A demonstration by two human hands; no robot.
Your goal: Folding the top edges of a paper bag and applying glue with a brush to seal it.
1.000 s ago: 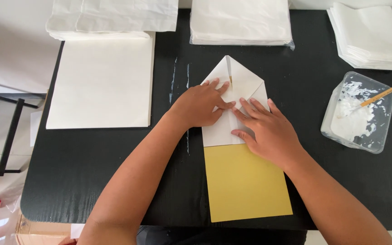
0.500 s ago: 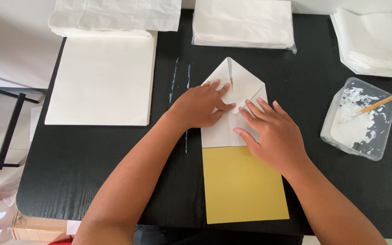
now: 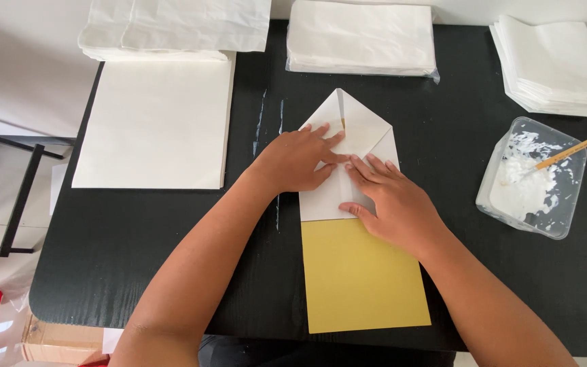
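A paper sheet, white on its folded upper part (image 3: 358, 126) and yellow on its lower part (image 3: 358, 278), lies on the black table (image 3: 171, 258). Its top is folded into a point. My left hand (image 3: 297, 160) rests flat on the white folds from the left, fingers spread. My right hand (image 3: 388, 200) presses flat on them from the right, its fingertips meeting the left hand's at the centre seam. Neither hand grips anything.
A stack of white sheets (image 3: 154, 122) lies at the left, more white paper piles (image 3: 174, 27) (image 3: 361, 37) (image 3: 552, 64) along the back. A clear plastic tub of white paste (image 3: 531, 180) with a wooden stick (image 3: 579, 146) stands at the right.
Both hands stay pressed on the white folds; my right hand has slid slightly toward the centre seam. The paper has not moved.
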